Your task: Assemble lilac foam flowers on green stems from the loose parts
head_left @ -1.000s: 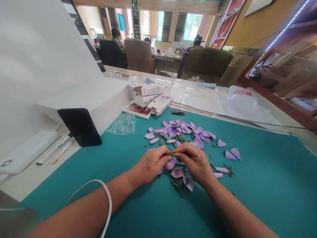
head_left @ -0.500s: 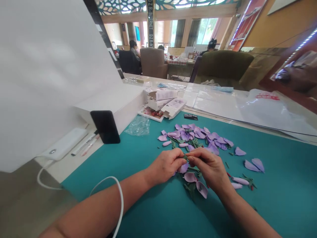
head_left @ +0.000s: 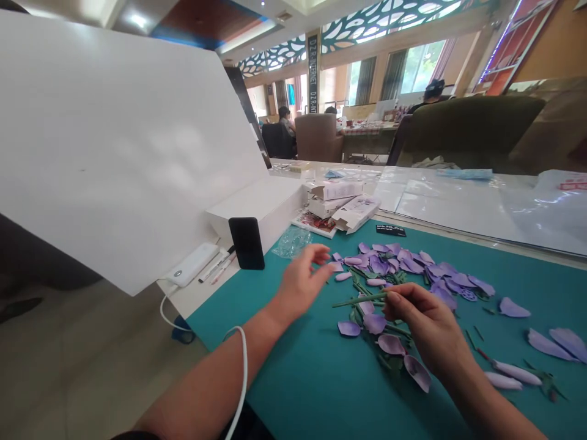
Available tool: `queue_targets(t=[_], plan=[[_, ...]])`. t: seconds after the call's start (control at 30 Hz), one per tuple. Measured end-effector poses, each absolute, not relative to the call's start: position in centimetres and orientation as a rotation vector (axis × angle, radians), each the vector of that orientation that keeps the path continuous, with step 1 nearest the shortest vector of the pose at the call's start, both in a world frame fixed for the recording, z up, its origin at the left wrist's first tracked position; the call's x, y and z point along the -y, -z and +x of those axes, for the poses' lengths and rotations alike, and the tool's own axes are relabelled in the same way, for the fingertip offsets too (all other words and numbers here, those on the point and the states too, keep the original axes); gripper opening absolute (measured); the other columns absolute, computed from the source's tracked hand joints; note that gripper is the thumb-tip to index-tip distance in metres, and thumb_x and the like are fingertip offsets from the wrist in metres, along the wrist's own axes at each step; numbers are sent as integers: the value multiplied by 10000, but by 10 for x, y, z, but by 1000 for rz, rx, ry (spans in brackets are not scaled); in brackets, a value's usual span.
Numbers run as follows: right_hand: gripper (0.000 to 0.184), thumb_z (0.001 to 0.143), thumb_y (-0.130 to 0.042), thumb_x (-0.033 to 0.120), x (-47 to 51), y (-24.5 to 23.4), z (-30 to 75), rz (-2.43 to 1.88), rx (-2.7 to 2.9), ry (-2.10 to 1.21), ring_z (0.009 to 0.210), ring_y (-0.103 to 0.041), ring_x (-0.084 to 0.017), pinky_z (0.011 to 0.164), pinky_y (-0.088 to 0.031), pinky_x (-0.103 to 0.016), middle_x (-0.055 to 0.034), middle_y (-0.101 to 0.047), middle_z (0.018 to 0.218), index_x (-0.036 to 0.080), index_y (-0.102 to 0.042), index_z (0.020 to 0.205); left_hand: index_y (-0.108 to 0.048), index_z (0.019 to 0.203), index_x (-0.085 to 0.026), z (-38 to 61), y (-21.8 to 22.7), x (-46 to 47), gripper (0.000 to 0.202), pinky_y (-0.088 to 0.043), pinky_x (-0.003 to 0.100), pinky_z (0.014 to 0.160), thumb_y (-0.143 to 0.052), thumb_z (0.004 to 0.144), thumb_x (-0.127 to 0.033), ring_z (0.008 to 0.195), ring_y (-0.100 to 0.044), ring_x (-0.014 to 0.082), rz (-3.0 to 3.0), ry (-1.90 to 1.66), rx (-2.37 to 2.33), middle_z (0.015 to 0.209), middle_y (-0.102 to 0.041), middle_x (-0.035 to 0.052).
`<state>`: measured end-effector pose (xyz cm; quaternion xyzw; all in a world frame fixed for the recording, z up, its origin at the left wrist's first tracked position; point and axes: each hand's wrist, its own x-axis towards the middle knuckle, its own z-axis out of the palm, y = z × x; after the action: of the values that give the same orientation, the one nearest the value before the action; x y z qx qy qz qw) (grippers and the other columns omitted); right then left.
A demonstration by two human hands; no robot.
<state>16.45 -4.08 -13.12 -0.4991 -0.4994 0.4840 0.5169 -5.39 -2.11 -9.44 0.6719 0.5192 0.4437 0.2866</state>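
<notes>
My right hand [head_left: 424,324] pinches one end of a thin green plastic stem [head_left: 353,300], which points to the left. My left hand [head_left: 302,282] is in the air left of the stem, fingers apart and loosely curled, nothing in it. Behind both hands spreads a heap of purple petal pieces [head_left: 378,264] mixed with green leaf pieces. Under and in front of the stem lie more petals, with a pale purple petal [head_left: 391,344] among green parts. At the right are long lilac buds [head_left: 518,373] and loose large petals [head_left: 550,344].
The pieces lie on a green mat [head_left: 293,391]. Beyond it are opened small boxes [head_left: 355,214], a clear plastic bag [head_left: 292,242] and a black card [head_left: 391,230]. A black phone [head_left: 246,243] leans on a white box; a white cable [head_left: 243,379] crosses my left forearm.
My hands have come apart. The left has let go and moved left, its fingers opening; the right keeps the green stem, now plainly seen. The view has turned left.
</notes>
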Motion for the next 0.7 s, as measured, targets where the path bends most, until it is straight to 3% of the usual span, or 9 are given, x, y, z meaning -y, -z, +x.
queue_targets(t=[0.07,0.17,0.37,0.53,0.7], plan=[[398,631,-763,561,40,131,164,-1184,1172,-1184,567,-581,-156,543,-486,-264,-24,-634,595,190,-662,736,-499,1178,-211,-79,101,14,375,-461,356,880,-599,828,-303,1065,-566,221,1777,-1486,-1603,1151,-595,92],[416,595,-782,567,40,131,164,-1173,1141,-1211,558,-575,-161,535,-486,-274,-25,-635,591,190,-669,731,-361,1343,-207,-118,111,1,666,-384,417,1030,-671,756,-261,1249,-455,267,1675,-1846,-1928,1354,-442,136],[359,646,-769,525,39,139,164,-1137,1136,-1207,563,-569,-160,537,-484,-272,-25,-636,605,197,-678,760,-166,1452,-134,-158,126,-19,991,-199,455,1168,-749,665,-291,1430,-183,325,1301,-1725,-2288,1501,-242,212],[326,671,-763,496,45,135,160,-1134,1105,-1197,571,-550,-145,551,-473,-253,-18,-626,607,195,-679,762,-146,1453,-61,-160,132,-31,1049,-232,482,1149,-759,643,-323,1398,-247,375,1201,-1659,-2319,1468,-278,270],[366,674,-742,536,44,135,161,-1144,1137,-1199,577,-551,-152,542,-472,-255,-14,-616,612,191,-671,772,-133,1468,-171,-163,135,-38,1037,-341,509,1074,-749,651,-336,1341,-348,385,1117,-1634,-2328,1436,-335,220]])
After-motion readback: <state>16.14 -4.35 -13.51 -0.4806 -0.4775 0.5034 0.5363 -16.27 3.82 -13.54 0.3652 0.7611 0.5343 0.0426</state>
